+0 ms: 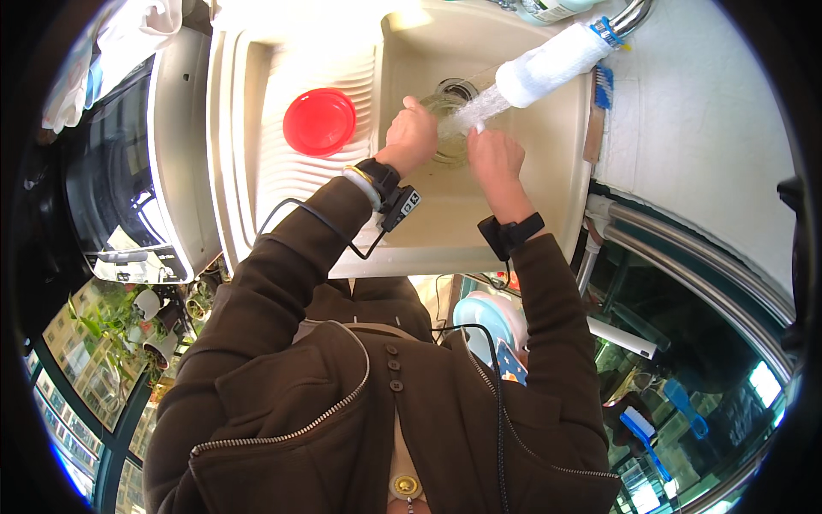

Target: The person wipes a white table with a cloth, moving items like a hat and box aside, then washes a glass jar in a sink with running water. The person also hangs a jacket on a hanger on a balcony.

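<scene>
Over the sink basin [539, 167], a clear glass vessel [451, 151] sits under running water, near the drain. My left hand [413, 136] grips its left rim. On the vessel's right side is my right hand [496, 154], fingers curled, with a small white piece [480, 128] at the fingertips; what it is cannot be told. Water pours from a faucet [632, 16] through a white cloth sleeve [552, 64] tied on with a blue band. A red plastic bowl [320, 122] rests on the ribbed washboard [276, 180] left of the basin.
A scrub brush with blue bristles [603, 87] lies along the sink's right edge. A washing machine [173, 148] stands at the left. Cables hang from both wrist straps. Below the sink are plastic basins [481, 318]; metal rails [693, 247] run at the right, beside a window.
</scene>
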`<state>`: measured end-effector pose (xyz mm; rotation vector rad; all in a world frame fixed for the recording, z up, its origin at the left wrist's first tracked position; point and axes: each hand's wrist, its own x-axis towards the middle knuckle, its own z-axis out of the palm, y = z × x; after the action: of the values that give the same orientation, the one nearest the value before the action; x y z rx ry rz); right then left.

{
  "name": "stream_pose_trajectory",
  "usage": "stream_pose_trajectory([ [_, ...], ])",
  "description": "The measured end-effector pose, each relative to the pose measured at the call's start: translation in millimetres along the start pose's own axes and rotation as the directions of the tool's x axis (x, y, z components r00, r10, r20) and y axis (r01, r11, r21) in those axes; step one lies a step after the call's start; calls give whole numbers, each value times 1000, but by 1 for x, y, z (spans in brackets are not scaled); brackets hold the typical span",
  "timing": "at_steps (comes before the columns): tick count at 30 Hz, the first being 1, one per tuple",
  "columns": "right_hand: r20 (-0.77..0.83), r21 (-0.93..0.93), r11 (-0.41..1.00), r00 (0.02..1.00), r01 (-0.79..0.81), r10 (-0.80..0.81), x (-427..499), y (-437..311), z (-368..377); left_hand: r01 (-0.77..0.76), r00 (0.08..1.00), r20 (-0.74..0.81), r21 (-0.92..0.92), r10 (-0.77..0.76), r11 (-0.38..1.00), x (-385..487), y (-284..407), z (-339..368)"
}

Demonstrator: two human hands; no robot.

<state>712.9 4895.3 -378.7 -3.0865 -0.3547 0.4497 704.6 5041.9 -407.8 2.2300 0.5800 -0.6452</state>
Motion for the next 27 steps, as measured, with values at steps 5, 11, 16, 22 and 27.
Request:
stream_pose_trajectory([
  [5, -82, 100, 989, 992, 107, -99, 4, 6, 7, -119, 961, 248, -13, 119, 993, 4, -20, -13],
  [11, -334, 88, 793, 768, 602, -546, 68, 11, 24, -239, 969, 127, 268, 211, 933, 14, -19, -33],
  [16, -355, 107, 816, 789, 568, -502, 62, 11, 23, -128, 992, 53, 244, 119, 961, 9, -11, -29],
  [22, -77, 230, 968, 990, -96, 117, -15, -20, 19, -355, 934, 131, 432, 332, 829, 10, -24, -15],
  [27, -149, 306, 938, 966, -160, 213, -25, -28, 21, -489, 861, 171, 541, 480, 684, 3, -23, -24],
])
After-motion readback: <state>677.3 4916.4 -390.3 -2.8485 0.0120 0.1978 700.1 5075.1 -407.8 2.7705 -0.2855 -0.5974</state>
